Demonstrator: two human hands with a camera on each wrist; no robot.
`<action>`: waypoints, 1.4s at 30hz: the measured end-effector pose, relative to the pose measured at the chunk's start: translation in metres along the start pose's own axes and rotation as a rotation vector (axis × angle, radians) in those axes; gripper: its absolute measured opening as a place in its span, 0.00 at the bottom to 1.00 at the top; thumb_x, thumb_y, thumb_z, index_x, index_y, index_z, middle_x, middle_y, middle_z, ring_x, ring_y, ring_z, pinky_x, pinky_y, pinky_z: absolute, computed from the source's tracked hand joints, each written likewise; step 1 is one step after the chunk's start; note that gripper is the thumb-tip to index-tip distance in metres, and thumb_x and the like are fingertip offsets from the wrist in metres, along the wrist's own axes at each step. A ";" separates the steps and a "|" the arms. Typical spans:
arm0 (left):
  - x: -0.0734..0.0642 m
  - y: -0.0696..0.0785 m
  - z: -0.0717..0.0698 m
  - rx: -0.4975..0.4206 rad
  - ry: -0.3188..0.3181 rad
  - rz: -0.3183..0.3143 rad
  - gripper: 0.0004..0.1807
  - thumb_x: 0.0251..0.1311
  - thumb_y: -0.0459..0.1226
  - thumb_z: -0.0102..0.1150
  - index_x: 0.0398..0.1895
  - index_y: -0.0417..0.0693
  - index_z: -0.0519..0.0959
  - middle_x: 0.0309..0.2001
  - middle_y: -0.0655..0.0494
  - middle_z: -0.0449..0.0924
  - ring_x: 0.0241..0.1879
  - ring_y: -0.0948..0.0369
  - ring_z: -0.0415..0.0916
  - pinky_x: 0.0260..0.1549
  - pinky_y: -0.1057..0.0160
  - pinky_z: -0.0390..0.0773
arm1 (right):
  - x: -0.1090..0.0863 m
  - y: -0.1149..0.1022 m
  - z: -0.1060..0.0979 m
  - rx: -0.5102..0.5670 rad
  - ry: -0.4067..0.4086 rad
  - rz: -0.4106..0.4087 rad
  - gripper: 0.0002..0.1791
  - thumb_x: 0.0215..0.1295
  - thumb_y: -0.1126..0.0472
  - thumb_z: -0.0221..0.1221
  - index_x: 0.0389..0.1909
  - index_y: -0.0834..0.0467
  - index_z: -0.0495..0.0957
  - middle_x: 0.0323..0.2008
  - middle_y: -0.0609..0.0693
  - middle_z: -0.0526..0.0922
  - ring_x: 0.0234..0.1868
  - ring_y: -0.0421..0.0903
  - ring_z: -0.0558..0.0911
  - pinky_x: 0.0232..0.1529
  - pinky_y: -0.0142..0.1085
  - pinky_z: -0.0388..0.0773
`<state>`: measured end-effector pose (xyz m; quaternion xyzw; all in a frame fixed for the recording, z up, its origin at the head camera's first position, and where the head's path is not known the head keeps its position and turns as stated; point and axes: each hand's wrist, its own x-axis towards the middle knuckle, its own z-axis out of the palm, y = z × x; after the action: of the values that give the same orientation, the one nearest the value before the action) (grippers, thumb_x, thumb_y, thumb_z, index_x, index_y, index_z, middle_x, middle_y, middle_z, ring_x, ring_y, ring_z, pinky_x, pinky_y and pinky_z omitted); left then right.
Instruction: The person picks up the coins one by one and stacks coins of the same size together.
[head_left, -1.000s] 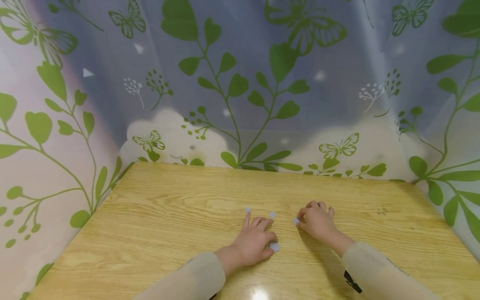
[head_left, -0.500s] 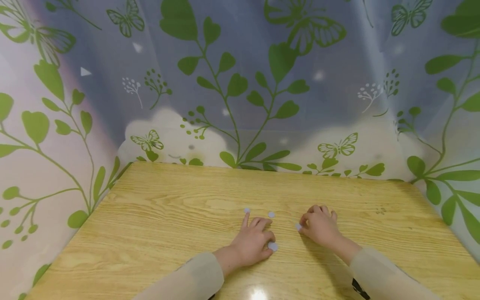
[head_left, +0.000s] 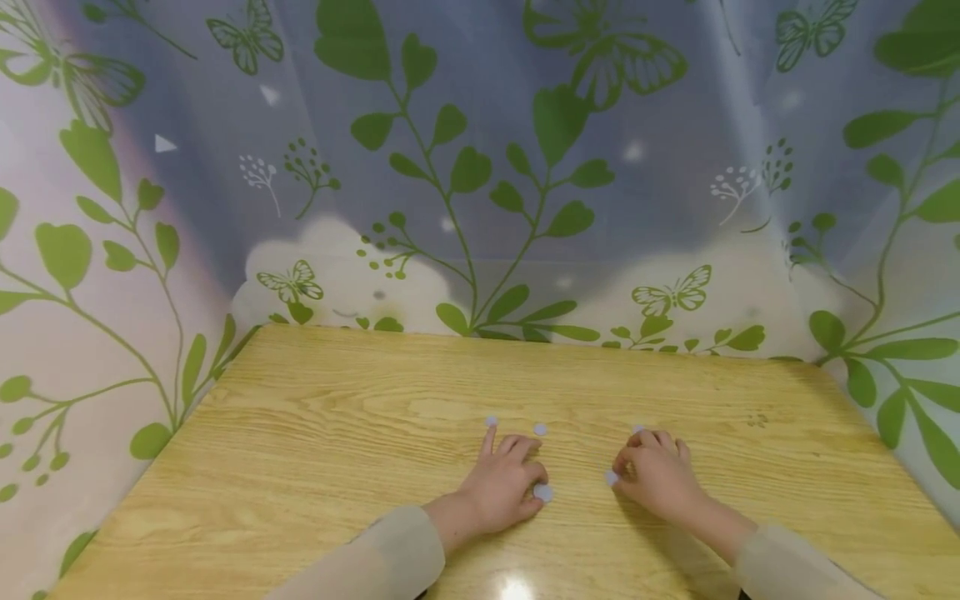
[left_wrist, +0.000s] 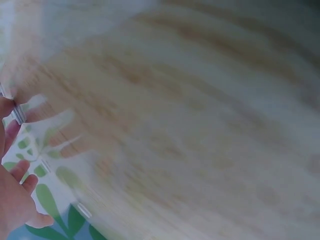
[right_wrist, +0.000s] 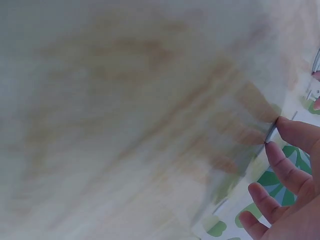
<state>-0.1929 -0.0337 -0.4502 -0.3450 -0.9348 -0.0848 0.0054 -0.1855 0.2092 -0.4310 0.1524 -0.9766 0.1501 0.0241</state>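
My left hand (head_left: pixel 498 492) rests low over the wooden table (head_left: pixel 337 450). Its thumb and finger pinch a small stack of silvery coins (left_wrist: pixel 18 114), whose edges show in the left wrist view. One finger reaches a flat coin (head_left: pixel 491 422), and another coin (head_left: pixel 540 429) lies just beyond the fingers. To the right, my right hand (head_left: pixel 660 479) pinches a single coin (right_wrist: pixel 271 131) on edge between thumb and index finger, close to the tabletop. Behind its knuckles lies one more coin (head_left: pixel 638 428), partly hidden. Coin markings are too small to read.
A curtain (head_left: pixel 480 167) with green leaves and butterflies hangs along the table's back edge and both sides. Small dark marks (head_left: pixel 757 421) show on the wood at the right. Light glares off the surface (head_left: pixel 516 589) near the front.
My right hand has drawn nearer to me and a little right, holding its coin. The coin behind it has come into view. My left hand stays in place.
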 end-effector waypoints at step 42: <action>0.000 0.002 0.001 0.025 0.002 -0.011 0.13 0.61 0.51 0.55 0.45 0.60 0.77 0.63 0.56 0.64 0.65 0.57 0.59 0.65 0.36 0.51 | -0.026 0.022 -0.006 0.064 -0.029 0.082 0.07 0.49 0.52 0.68 0.27 0.46 0.80 0.46 0.54 0.76 0.53 0.62 0.67 0.49 0.67 0.58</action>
<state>-0.1917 -0.0325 -0.4507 -0.3395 -0.9377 -0.0733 0.0103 -0.1674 0.2384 -0.4343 0.1153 -0.9769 0.1796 -0.0011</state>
